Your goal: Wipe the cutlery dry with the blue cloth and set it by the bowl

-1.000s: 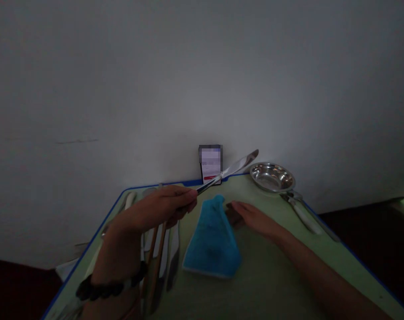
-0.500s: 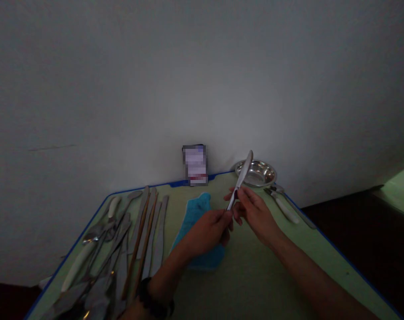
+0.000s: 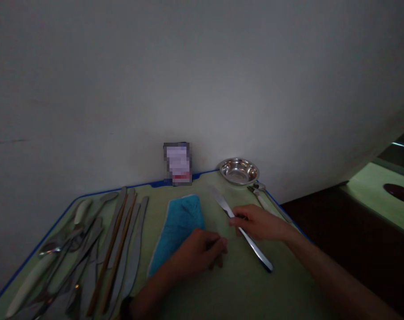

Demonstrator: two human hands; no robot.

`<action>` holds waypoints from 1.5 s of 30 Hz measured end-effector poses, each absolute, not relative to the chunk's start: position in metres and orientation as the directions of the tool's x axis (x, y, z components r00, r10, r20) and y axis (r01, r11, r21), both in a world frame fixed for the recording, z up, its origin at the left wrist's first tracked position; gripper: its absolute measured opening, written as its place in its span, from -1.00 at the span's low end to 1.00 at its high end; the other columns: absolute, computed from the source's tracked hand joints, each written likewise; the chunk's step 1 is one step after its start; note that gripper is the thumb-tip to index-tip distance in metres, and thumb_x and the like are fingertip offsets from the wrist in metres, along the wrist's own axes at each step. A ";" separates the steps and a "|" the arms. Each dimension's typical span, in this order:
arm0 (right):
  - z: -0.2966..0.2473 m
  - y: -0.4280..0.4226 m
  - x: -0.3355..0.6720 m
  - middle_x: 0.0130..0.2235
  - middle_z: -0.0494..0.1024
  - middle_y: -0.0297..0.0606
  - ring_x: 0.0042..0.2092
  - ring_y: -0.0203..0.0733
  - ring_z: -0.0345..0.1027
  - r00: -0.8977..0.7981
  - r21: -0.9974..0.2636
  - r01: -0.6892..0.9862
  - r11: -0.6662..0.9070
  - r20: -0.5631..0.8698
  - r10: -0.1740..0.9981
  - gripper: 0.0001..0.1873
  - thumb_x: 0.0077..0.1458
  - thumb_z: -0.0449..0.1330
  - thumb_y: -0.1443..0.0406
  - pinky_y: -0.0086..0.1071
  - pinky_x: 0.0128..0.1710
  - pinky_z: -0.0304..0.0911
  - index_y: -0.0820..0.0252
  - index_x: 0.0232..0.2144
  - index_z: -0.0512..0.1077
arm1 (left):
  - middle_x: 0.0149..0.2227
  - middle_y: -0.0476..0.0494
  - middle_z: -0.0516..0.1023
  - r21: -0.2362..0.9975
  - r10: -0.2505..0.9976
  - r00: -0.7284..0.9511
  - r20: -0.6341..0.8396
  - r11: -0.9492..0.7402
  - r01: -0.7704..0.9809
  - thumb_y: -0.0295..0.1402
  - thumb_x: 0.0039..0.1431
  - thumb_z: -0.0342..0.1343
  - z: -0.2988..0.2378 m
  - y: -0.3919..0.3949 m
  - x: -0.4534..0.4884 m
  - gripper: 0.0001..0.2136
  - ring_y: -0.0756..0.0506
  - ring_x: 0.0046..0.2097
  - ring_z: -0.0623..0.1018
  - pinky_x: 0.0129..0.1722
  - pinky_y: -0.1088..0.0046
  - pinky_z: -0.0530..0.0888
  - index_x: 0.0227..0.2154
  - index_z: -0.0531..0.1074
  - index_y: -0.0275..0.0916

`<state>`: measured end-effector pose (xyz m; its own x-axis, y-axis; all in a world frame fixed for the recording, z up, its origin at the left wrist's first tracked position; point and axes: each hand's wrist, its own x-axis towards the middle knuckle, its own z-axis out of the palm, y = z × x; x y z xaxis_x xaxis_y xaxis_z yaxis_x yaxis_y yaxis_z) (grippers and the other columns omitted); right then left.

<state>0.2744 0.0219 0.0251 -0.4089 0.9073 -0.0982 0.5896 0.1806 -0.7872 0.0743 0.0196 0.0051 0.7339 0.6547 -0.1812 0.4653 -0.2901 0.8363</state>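
A silver table knife slants across the right middle of the table, its blade end toward the back and its handle end toward me. My right hand is closed on it near the middle, thumb and fingers pinching it. My left hand is at the lower right edge of a blue cloth, apart from the knife. Its fingers are curled in with the thumb against them, and nothing shows in them. Under that hand, part of the cloth is hidden.
Several knives, spoons and wooden chopsticks lie at the left. A phone leans on the wall. A steel bowl stands at the back right, with white-handled cutlery near it. The green table has a blue edge.
My left hand has let go of the knife and moved down. My right hand has lowered the knife toward the table and turned it to slant the other way. The view has shifted right.
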 end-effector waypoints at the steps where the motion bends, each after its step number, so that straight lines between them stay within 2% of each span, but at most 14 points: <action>1: 0.020 0.018 0.282 -0.57 0.40 -0.34 -0.53 -0.34 0.22 -0.392 -0.731 0.652 0.203 -0.096 0.915 -0.70 0.07 0.01 0.16 -0.45 -0.54 0.06 0.19 -0.60 0.28 | -0.60 -0.04 0.46 0.823 0.670 0.723 -0.168 -0.309 0.476 -0.17 0.23 -0.24 0.005 0.019 0.075 -0.55 0.04 -0.57 0.41 -0.50 0.57 0.33 -0.57 0.42 -0.32; 5: 0.006 0.006 0.295 -0.53 0.44 -0.28 -0.49 -0.26 0.27 -0.245 -0.613 0.782 0.112 -0.138 0.960 -0.72 0.11 -0.06 0.16 -0.41 -0.50 0.05 0.17 -0.53 0.28 | -0.62 -0.01 0.43 0.809 0.688 0.711 -0.145 -0.331 0.485 -0.21 0.22 -0.21 0.005 0.019 0.077 -0.60 0.04 -0.57 0.40 -0.51 0.57 0.31 -0.57 0.39 -0.30; 9: 0.005 0.006 0.291 -0.40 0.46 -0.16 -0.34 -0.17 0.32 -0.121 -0.438 0.894 0.095 -0.030 0.992 -0.75 0.11 -0.05 0.17 -0.36 -0.37 0.09 0.20 -0.42 0.32 | -0.64 0.00 0.41 0.816 0.696 0.701 -0.155 -0.310 0.488 -0.21 0.22 -0.22 0.005 0.019 0.077 -0.60 0.04 -0.58 0.38 -0.53 0.57 0.30 -0.58 0.38 -0.30; 13: 0.005 0.010 0.290 -0.31 0.47 -0.15 -0.29 -0.17 0.34 -0.076 -0.411 0.909 0.065 -0.010 0.997 -0.79 0.07 0.03 0.18 -0.37 -0.33 0.11 0.22 -0.35 0.30 | -0.63 0.00 0.42 0.813 0.694 0.707 -0.135 -0.330 0.479 -0.22 0.21 -0.22 0.003 0.019 0.077 -0.60 0.04 -0.57 0.38 -0.52 0.58 0.30 -0.57 0.39 -0.30; 18: -0.002 0.012 0.291 -0.28 0.48 -0.15 -0.27 -0.17 0.36 -0.005 -0.322 0.947 0.007 0.005 1.000 -0.80 0.10 0.01 0.23 -0.37 -0.31 0.14 0.25 -0.29 0.29 | -0.64 0.00 0.42 0.803 0.700 0.703 -0.124 -0.345 0.485 -0.19 0.21 -0.20 0.000 0.020 0.077 -0.58 0.05 -0.57 0.39 -0.51 0.59 0.30 -0.62 0.38 -0.30; 22: -0.006 0.016 0.296 -0.25 0.46 -0.12 -0.23 -0.14 0.37 0.004 -0.204 0.979 0.003 0.034 0.999 -0.75 0.13 -0.04 0.24 -0.33 -0.26 0.15 0.27 -0.22 0.32 | -0.62 -0.01 0.44 0.807 0.695 0.706 -0.133 -0.337 0.484 -0.18 0.21 -0.21 -0.002 0.021 0.076 -0.59 0.04 -0.56 0.41 -0.51 0.58 0.31 -0.55 0.41 -0.30; 27: -0.008 0.020 0.306 -0.18 0.42 -0.10 -0.18 -0.13 0.35 0.018 -0.112 0.994 -0.012 0.051 0.999 -0.65 0.15 -0.08 0.21 -0.30 -0.21 0.17 0.17 -0.09 0.34 | -0.64 0.01 0.42 0.802 0.694 0.709 -0.122 -0.352 0.483 -0.18 0.22 -0.21 -0.003 0.021 0.075 -0.57 0.06 -0.59 0.38 -0.53 0.59 0.29 -0.62 0.38 -0.29; 36: -0.006 0.013 0.297 -0.19 0.41 -0.10 -0.35 -0.17 0.38 0.024 0.107 0.994 -0.031 0.069 0.997 -0.64 0.18 -0.16 0.28 -0.35 -0.45 0.19 0.11 -0.06 0.32 | -0.63 0.02 0.44 0.806 0.695 0.705 -0.139 -0.335 0.489 -0.20 0.21 -0.19 0.000 0.021 0.077 -0.61 0.06 -0.57 0.40 -0.52 0.59 0.30 -0.53 0.42 -0.30; 41: -0.004 0.016 0.294 -0.25 0.44 -0.09 -0.17 -0.03 0.28 -0.020 0.185 0.983 -0.005 0.135 0.991 -0.68 0.12 -0.09 0.41 -0.27 -0.29 0.19 0.22 -0.17 0.40 | -0.63 0.02 0.42 0.795 0.699 0.702 -0.139 -0.344 0.500 -0.22 0.21 -0.19 0.002 0.020 0.077 -0.62 0.05 -0.56 0.40 -0.50 0.59 0.29 -0.54 0.41 -0.30; 45: -0.005 0.017 0.296 -0.22 0.44 -0.09 -0.14 0.00 0.24 -0.041 0.212 0.977 0.004 0.171 0.984 -0.67 0.10 -0.06 0.41 -0.22 -0.21 0.15 0.22 -0.13 0.40 | -0.63 0.02 0.42 0.792 0.701 0.699 -0.143 -0.343 0.505 -0.21 0.21 -0.19 0.002 0.020 0.077 -0.61 0.06 -0.57 0.38 -0.51 0.59 0.28 -0.56 0.40 -0.29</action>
<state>0.2963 0.0172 -0.0050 -0.0409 0.9844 0.1713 0.9773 0.0037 0.2120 0.0768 0.0204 0.0017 0.6991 0.7006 -0.1429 0.5054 -0.3428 0.7919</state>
